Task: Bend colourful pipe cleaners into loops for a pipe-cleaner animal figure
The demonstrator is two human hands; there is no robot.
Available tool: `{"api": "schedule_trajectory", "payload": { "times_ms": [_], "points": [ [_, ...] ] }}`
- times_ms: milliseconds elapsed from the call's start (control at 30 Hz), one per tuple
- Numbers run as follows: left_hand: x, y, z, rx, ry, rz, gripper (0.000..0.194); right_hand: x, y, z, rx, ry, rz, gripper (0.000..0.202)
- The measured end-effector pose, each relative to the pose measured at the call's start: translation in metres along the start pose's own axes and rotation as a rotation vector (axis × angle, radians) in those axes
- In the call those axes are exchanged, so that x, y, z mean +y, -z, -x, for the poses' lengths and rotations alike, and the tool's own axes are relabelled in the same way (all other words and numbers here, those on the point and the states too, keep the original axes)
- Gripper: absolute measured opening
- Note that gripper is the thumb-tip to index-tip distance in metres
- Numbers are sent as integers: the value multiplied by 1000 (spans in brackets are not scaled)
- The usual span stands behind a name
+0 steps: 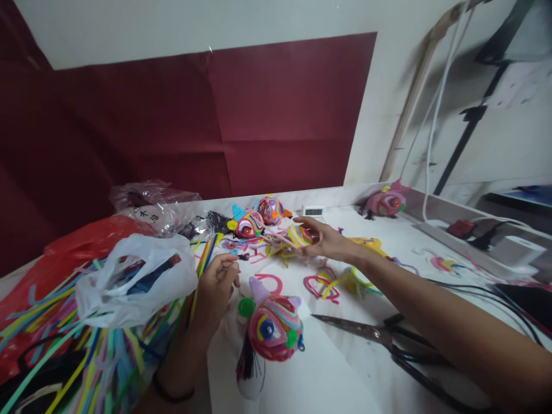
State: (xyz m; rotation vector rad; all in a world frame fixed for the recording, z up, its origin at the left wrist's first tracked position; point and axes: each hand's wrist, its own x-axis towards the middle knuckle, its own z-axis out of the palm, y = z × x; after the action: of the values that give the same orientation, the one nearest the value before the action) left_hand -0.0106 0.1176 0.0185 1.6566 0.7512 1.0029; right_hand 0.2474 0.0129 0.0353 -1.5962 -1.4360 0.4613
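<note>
My right hand [325,238] reaches across the table, its fingers curved around a small ball wrapped in yellow, pink and orange pipe cleaners [296,236]. My left hand [219,279] is closed, thumb and fingers drawn together; whether something small is between them is hidden. A small dark tassel [244,257] shows just past its fingertips. Closer to me sits a finished-looking pipe-cleaner fish ornament [276,328] with a blue eye, purple points, a green pompom and a dark tassel, on white paper [319,379]. Two similar ornaments, one with a blue fin [248,223] and one rounder [271,210], stand behind.
Large black-handled scissors [379,333] lie under my right forearm. At left, a white plastic bag [138,276] covers bundled pipe cleaners [116,362], beside a red bag [90,238]. Loose pipe-cleaner loops [321,287], a small digital clock [313,211] and another ornament [386,201] are farther off.
</note>
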Motion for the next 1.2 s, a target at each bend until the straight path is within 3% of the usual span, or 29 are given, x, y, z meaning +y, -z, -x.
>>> {"api": "schedule_trajectory", "payload": {
  "times_ms": [333,500,667,733,900,1200],
  "points": [
    [5,-6,-11,-78,6,-8,22,16,-1,0,40,-78,19,79],
    [27,-22,-18,-169,12,-2,29,-10,-14,4,35,-31,-78,75],
    [46,-34,-22,-360,37,128,41,-39,-30,7,31,43,-177,74],
    [46,-35,-24,-415,46,217,44,-46,-35,7,30,52,-200,74],
    [39,-33,-21,-390,111,395,43,-55,-46,5,72,47,-267,74],
    [29,-31,-19,-461,242,562,48,-56,-64,4,134,-16,-67,76]
  ]
}}
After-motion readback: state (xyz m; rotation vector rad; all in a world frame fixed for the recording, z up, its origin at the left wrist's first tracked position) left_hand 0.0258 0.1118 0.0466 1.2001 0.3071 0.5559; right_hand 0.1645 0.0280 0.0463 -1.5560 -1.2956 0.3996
